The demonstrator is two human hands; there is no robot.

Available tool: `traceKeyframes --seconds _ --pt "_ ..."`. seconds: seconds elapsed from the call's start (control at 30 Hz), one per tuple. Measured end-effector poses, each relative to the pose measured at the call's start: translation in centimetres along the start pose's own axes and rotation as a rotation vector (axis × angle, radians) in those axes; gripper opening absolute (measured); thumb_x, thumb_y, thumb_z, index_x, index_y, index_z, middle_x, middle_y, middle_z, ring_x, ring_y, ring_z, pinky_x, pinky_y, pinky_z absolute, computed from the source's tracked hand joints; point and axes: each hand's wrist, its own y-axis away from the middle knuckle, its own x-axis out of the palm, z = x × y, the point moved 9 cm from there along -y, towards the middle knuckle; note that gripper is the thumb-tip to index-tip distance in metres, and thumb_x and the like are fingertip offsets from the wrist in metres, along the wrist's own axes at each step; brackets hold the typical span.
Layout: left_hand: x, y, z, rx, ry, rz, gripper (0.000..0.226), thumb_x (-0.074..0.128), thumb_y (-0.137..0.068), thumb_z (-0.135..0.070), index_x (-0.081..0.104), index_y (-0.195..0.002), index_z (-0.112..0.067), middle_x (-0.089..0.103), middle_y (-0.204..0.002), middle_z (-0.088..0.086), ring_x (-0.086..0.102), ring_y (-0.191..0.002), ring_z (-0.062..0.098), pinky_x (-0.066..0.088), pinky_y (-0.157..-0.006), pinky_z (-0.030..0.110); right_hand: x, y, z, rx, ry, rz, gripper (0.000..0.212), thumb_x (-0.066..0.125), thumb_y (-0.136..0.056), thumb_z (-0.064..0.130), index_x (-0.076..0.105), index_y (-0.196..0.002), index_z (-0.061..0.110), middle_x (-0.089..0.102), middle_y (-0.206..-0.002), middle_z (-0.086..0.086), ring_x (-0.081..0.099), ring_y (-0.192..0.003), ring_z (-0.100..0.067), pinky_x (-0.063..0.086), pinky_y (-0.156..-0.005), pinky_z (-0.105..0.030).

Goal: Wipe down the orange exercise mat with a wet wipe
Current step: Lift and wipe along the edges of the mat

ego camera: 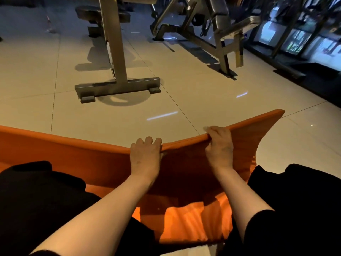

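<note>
Orange foam fills the lower half of the view: the mat [96,161] is lifted by its far edge, which sags between the hands and rises to a raised corner at 2 o'clock. The left hand [145,154] has its fingers curled over that edge near the centre; the right hand [219,146] grips the same edge just to its right, at about 1 o'clock. No wipe can be made out, though something pale peeks past the right hand's fingertips, too small to tell.

This looks like handling the mat, turning or laying it out, not wiping yet. Next it likely needs to lie flat, and one hand must be freed for the wipe.

The tiled floor [184,100] beyond the edge gives open room toward 12 o'clock, until the bench foot [118,87] at 11.
</note>
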Motion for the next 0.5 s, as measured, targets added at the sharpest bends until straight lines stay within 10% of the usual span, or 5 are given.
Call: traceKeyframes --seconds 0.2,0.5 --pt "0.7 0.2 0.2 -0.033 -0.011 0.034 0.027 0.042 -0.098 -0.027 0.044 -0.124 -0.02 0.051 -0.119 0.001 0.047 -0.107 0.024 0.033 -0.084 0.032 6.5 4.7 11.2 -0.238 -0.123 0.294 0.027 0.062 -0.068 -0.003 0.068 -0.094 0.001 0.064 -0.094 -0.011 0.056 -0.092 -0.029 0.037 -0.08 -0.019" --pt "2.3 -2.7 8.9 0.122 -0.133 0.259 0.027 0.048 -0.095 -0.02 0.05 -0.123 -0.02 0.056 -0.119 0.005 0.051 -0.113 0.027 0.033 -0.103 0.041 10.3 4.9 12.0 -0.33 0.066 0.536 0.064 0.068 -0.059 -0.011 0.062 -0.121 -0.002 0.061 -0.116 -0.016 0.051 -0.11 -0.035 0.045 -0.094 -0.038"
